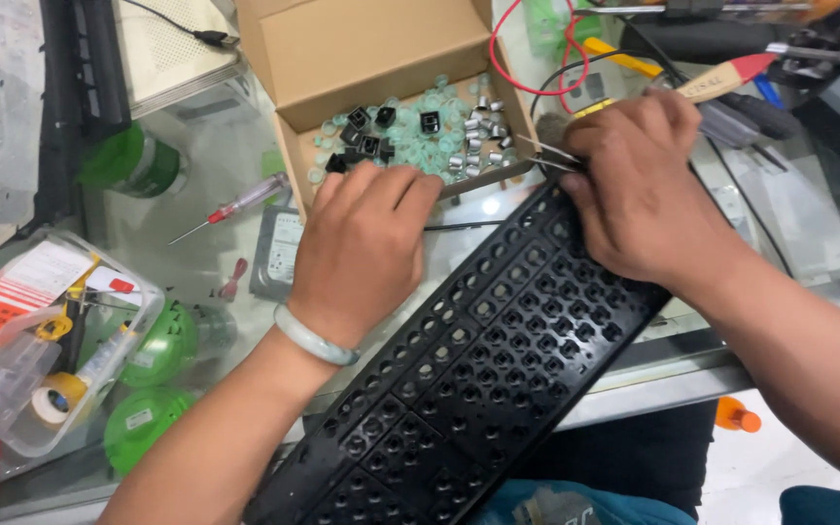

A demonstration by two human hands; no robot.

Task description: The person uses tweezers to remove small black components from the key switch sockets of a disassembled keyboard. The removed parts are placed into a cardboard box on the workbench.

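Hands – left (362,253), right (639,190) with tweezers (548,156) – on keyboard frame (478,360), parts box (391,87) behind

Keyboard frame (498,360) matt black plastic; box (362,49) plain brown cardboard; tweezers (548,156) shiny metal; tabletop (196,194) glossy glass

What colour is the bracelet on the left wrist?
Pale jade green, almost white; the bracelet shows best in the head view.
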